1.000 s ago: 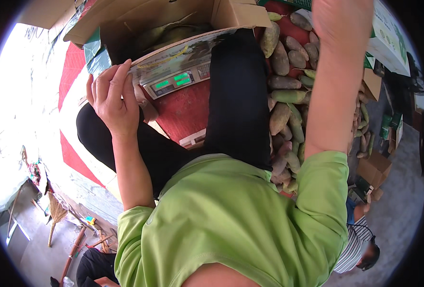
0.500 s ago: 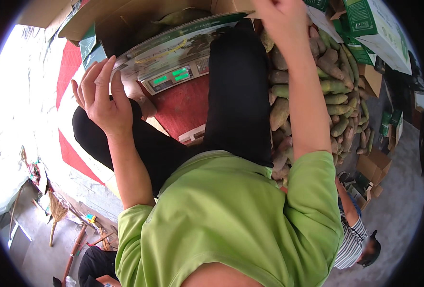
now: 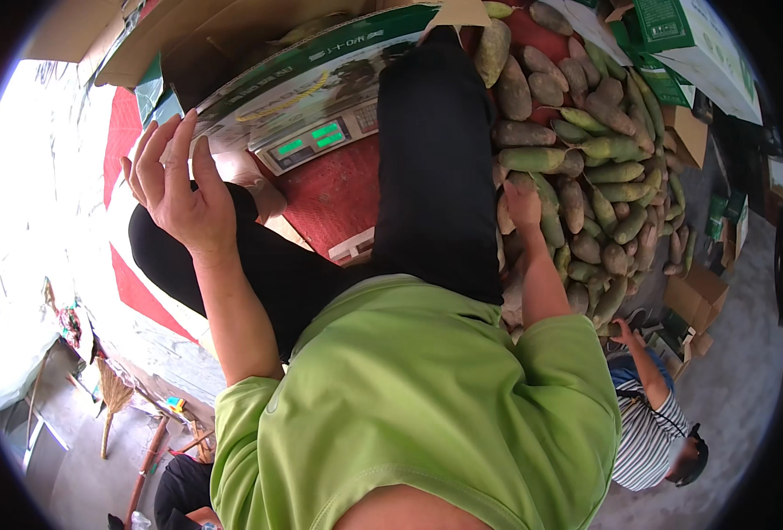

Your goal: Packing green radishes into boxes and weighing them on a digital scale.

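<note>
My left hand [image 3: 179,190] is open, its fingers raised and apart, with the fingertips close to the left end of an open cardboard carton [image 3: 298,93]. I cannot tell whether they touch it. The carton has a printed green and white side and stands on a digital scale [image 3: 321,139] with lit green displays. Inside it, part of a green radish [image 3: 321,28] shows. On the right, my right hand [image 3: 524,205] reaches down into a big pile of soil-covered green radishes [image 3: 621,172], beside my black-trousered knee. Its fingers point downward and their tips are hidden, so any hold is unclear.
Printed green and white cartons [image 3: 696,57] stand beyond the pile. A person in a striped shirt [image 3: 652,433] is at the lower right, one hand at the pile's edge. Another person's dark clothing [image 3: 184,490] shows at the lower left, near a straw broom [image 3: 111,397].
My right hand has come back from the carton's right end, down to the radish pile. My left hand has shifted slightly left. The striped-shirted person's arm has moved to the pile's edge.
</note>
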The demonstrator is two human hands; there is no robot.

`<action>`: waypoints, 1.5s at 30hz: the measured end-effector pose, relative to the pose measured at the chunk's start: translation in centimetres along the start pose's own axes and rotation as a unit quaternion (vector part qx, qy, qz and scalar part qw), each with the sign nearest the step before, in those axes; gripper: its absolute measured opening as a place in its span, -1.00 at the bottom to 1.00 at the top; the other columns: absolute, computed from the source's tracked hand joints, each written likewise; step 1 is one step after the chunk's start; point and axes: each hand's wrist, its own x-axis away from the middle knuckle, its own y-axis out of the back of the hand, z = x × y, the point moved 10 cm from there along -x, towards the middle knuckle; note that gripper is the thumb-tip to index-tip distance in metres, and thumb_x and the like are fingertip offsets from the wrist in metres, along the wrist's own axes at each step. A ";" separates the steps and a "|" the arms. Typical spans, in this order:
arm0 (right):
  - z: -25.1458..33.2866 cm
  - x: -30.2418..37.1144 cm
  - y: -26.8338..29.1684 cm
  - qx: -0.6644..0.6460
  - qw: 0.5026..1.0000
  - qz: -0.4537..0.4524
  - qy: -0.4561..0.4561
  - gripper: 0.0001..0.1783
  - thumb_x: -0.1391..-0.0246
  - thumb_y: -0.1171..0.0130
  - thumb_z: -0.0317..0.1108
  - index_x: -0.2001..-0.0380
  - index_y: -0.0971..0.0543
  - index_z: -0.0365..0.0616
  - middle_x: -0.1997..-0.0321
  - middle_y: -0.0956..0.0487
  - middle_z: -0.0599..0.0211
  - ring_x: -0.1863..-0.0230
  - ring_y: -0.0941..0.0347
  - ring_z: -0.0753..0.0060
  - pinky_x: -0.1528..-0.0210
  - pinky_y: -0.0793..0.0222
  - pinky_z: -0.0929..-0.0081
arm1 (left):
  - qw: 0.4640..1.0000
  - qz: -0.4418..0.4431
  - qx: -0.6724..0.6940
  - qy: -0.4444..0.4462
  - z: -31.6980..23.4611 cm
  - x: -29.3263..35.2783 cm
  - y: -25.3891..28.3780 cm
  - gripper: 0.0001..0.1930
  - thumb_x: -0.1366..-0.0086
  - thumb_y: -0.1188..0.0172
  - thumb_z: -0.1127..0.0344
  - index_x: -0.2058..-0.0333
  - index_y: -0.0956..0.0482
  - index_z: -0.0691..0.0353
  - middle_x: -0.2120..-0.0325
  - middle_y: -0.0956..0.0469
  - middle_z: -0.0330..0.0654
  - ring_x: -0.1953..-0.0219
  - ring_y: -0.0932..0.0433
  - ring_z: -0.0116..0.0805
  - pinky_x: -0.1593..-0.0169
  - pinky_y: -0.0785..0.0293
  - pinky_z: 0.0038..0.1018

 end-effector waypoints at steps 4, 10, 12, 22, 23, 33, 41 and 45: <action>-4.4 -0.2 -0.6 -0.002 0.989 -0.140 0.051 -0.75 -0.03 -0.09 -0.16 0.36 -0.65 -0.03 0.37 -0.60 0.01 0.29 -0.52 -0.14 0.17 -0.43 0.10 | 1.000 -0.005 0.012 0.003 -0.3 -0.1 -0.4 -0.74 -0.13 -0.26 0.43 0.18 -0.67 0.05 0.19 -0.58 -0.31 0.00 -0.49 -0.27 -0.23 -0.15 -0.23; 0.4 2.4 2.5 -0.028 0.915 -0.335 0.223 -0.80 0.05 -0.23 -0.24 0.44 -0.65 -0.15 0.38 -0.63 0.10 0.30 -0.55 -0.05 0.17 -0.45 0.16 | 1.000 -0.006 0.011 -0.006 -0.6 -0.1 -0.3 -0.73 -0.12 -0.26 0.46 0.17 -0.67 0.08 0.18 -0.57 -0.28 0.00 -0.48 -0.26 -0.22 -0.17 -0.24; -2.1 0.0 0.2 -0.195 0.961 -0.171 0.092 -0.82 0.03 -0.27 -0.32 0.43 -0.64 -0.23 0.55 -0.57 0.24 0.48 -0.50 0.41 0.35 -0.39 0.43 | 1.000 -0.004 0.014 -0.003 -0.6 -0.1 -0.3 -0.73 -0.12 -0.26 0.46 0.17 -0.67 0.08 0.17 -0.57 -0.28 0.00 -0.48 -0.25 -0.22 -0.17 -0.24; -1.4 -0.6 -1.1 -0.072 0.985 -0.145 0.066 -0.80 -0.04 -0.17 -0.31 0.42 -0.62 -0.25 0.55 -0.58 0.25 0.44 -0.51 0.41 0.37 -0.37 0.39 | 1.000 0.002 -0.019 -0.023 -1.1 -0.4 -0.2 -0.71 -0.13 -0.23 0.49 0.14 -0.65 0.13 0.17 -0.56 -0.21 0.00 -0.48 -0.21 -0.16 -0.24 -0.29; -0.8 -0.2 -1.1 -0.100 0.976 -0.166 0.100 -0.82 -0.03 -0.15 -0.38 0.34 -0.62 -0.24 0.46 -0.60 0.22 0.41 -0.53 0.35 0.35 -0.38 0.37 | 0.999 0.013 -0.041 -0.029 -1.1 -0.3 -0.1 -0.70 -0.13 -0.22 0.53 0.14 -0.65 0.15 0.16 -0.56 -0.17 0.02 -0.49 -0.21 -0.09 -0.31 -0.33; -0.3 -3.5 -0.3 -0.241 0.957 -0.125 0.105 -0.70 -0.03 -0.16 -0.53 0.11 -0.57 -0.13 0.29 -0.53 0.47 0.40 -0.42 0.62 0.42 -0.35 0.62 | 0.996 0.083 -0.040 0.007 -1.4 -2.0 -0.3 -0.62 -0.11 -0.24 0.45 0.04 -0.58 0.12 0.11 -0.52 -0.20 -0.08 -0.42 -0.16 -0.23 -0.14 -0.13; 20.8 -2.7 14.5 -0.350 0.880 -0.143 0.288 -0.74 -0.06 -0.21 -0.47 0.14 -0.57 -0.21 0.27 -0.54 0.45 0.32 -0.39 0.67 0.24 -0.35 0.62 | 0.958 0.279 -0.052 0.043 -0.1 -4.8 -2.2 -0.64 -0.08 -0.27 0.35 0.08 -0.57 0.08 0.22 -0.51 -0.26 0.03 -0.45 -0.24 -0.32 0.01 -0.06; 35.7 2.6 20.5 -0.237 0.849 -0.168 0.442 -0.70 -0.03 -0.23 -0.47 0.11 -0.56 -0.18 0.22 -0.51 0.42 0.31 -0.39 0.61 0.25 -0.36 0.63 | 0.949 0.310 -0.047 0.021 0.6 -5.3 -3.8 -0.83 -0.05 -0.26 0.36 0.31 -0.64 0.12 0.36 -0.54 -0.28 0.15 -0.50 -0.27 -0.27 -0.09 -0.15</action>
